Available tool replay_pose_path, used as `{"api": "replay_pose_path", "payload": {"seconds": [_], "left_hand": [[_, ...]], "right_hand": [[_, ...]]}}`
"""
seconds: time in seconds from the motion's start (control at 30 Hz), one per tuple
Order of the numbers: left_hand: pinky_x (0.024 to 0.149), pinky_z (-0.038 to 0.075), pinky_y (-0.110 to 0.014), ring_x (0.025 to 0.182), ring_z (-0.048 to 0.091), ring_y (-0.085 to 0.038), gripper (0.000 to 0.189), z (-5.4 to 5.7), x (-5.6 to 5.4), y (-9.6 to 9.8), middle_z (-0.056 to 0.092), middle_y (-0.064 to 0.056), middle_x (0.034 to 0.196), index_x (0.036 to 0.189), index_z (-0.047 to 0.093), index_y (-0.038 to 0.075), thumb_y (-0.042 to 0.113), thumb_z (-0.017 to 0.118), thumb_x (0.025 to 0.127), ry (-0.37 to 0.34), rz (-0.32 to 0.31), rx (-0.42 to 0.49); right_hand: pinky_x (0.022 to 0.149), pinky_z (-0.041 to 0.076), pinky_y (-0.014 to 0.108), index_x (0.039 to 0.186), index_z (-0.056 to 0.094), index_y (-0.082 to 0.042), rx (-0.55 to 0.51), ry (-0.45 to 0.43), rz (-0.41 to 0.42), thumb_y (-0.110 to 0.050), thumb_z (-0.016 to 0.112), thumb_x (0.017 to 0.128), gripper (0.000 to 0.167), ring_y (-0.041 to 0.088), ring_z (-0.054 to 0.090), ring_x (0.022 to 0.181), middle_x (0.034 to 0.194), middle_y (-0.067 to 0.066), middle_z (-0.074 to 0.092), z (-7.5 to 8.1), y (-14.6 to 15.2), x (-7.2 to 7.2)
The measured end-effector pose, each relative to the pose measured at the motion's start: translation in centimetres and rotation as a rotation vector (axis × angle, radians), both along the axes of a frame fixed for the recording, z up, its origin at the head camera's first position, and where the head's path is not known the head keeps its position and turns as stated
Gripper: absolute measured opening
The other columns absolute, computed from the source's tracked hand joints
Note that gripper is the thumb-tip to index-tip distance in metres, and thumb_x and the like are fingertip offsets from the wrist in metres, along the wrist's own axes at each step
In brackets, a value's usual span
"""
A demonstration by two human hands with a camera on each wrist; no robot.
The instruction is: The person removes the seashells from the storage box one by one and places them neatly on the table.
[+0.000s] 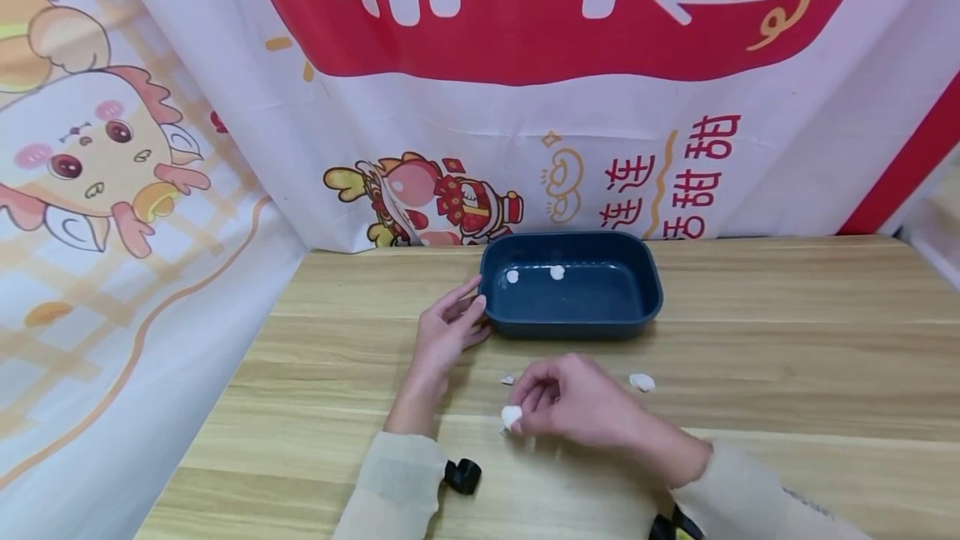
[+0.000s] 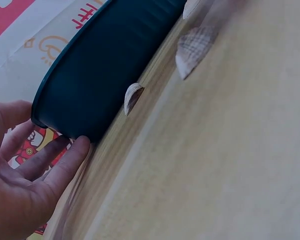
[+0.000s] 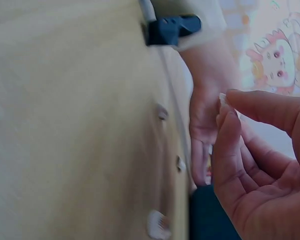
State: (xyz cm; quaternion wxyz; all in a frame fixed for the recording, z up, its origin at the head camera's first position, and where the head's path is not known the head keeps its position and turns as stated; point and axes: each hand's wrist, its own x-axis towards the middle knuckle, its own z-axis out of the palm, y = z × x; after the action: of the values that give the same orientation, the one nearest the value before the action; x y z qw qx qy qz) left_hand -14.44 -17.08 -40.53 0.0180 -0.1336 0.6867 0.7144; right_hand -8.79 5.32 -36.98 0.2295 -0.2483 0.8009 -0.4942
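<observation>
A dark blue rectangular bin (image 1: 570,330) stands on the wooden table, with two small white seashells (image 1: 557,272) on its floor. My left hand (image 1: 444,336) rests against the bin's left end, its fingers spread near the rim and lower corner in the left wrist view. In front of the bin, my right hand (image 1: 581,402) pinches a small white seashell (image 1: 512,416) between thumb and fingertip. Only a sliver of that shell's edge shows in the right wrist view. Loose on the table lie a ribbed seashell (image 2: 194,50) and a smaller seashell (image 2: 133,98).
Another white seashell (image 1: 642,382) lies right of my right hand. Behind the bin hangs a printed cloth (image 1: 480,115) at the table's back edge, and a second patterned cloth (image 1: 90,273) hangs along the left side. Black wrist straps (image 1: 462,476) sit at both sleeves.
</observation>
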Motion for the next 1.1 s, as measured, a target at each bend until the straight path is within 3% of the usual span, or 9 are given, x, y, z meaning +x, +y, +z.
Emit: {"api": "replay_pose_path", "payload": {"seconds": [0.27, 0.43, 0.63, 1.1], "left_hand": [[0.102, 0.065, -0.044, 0.126, 0.072, -0.028, 0.037, -0.1, 0.1, 0.1, 0.069, -0.012, 0.146, 0.141, 0.071, 0.033, 0.024, 0.073, 0.105, 0.016, -0.004, 0.01], [0.101, 0.065, -0.044, 0.126, 0.073, -0.028, 0.036, -0.1, 0.2, 0.1, 0.069, -0.013, 0.145, 0.14, 0.072, 0.033, 0.024, 0.073, 0.105, 0.022, -0.002, 0.013], [0.101, 0.066, -0.043, 0.125, 0.073, -0.027, 0.036, 0.0, 0.2, 0.2, 0.068, -0.012, 0.146, 0.141, 0.071, 0.034, 0.026, 0.072, 0.106, 0.017, 0.001, 0.002], [0.101, 0.065, -0.044, 0.128, 0.072, -0.029, 0.037, -0.1, 0.3, 0.1, 0.068, -0.013, 0.146, 0.141, 0.071, 0.034, 0.024, 0.073, 0.105, 0.023, -0.001, 0.01]], "right_hand": [[0.063, 0.054, 0.018, 0.088, 0.079, -0.016, -0.023, -0.046, 0.125, -0.013, 0.091, 0.08, 0.015, 0.004, 0.064, 0.07, 0.075, -0.008, 0.07, -2.2, -0.3, 2.0], [0.061, 0.054, 0.016, 0.085, 0.081, -0.016, -0.011, -0.031, 0.156, -0.009, 0.093, 0.079, 0.015, 0.0, 0.063, 0.067, 0.072, -0.01, 0.07, -3.1, -0.5, 2.4], [0.061, 0.055, 0.016, 0.085, 0.082, -0.016, -0.031, 0.013, 0.163, -0.007, 0.094, 0.077, 0.017, -0.002, 0.062, 0.066, 0.071, -0.012, 0.07, -3.3, -0.7, 2.8], [0.061, 0.053, 0.017, 0.083, 0.075, -0.016, 0.015, 0.007, 0.159, -0.01, 0.097, 0.075, 0.024, 0.0, 0.063, 0.067, 0.072, -0.01, 0.068, -3.0, -1.1, 2.9]]}}
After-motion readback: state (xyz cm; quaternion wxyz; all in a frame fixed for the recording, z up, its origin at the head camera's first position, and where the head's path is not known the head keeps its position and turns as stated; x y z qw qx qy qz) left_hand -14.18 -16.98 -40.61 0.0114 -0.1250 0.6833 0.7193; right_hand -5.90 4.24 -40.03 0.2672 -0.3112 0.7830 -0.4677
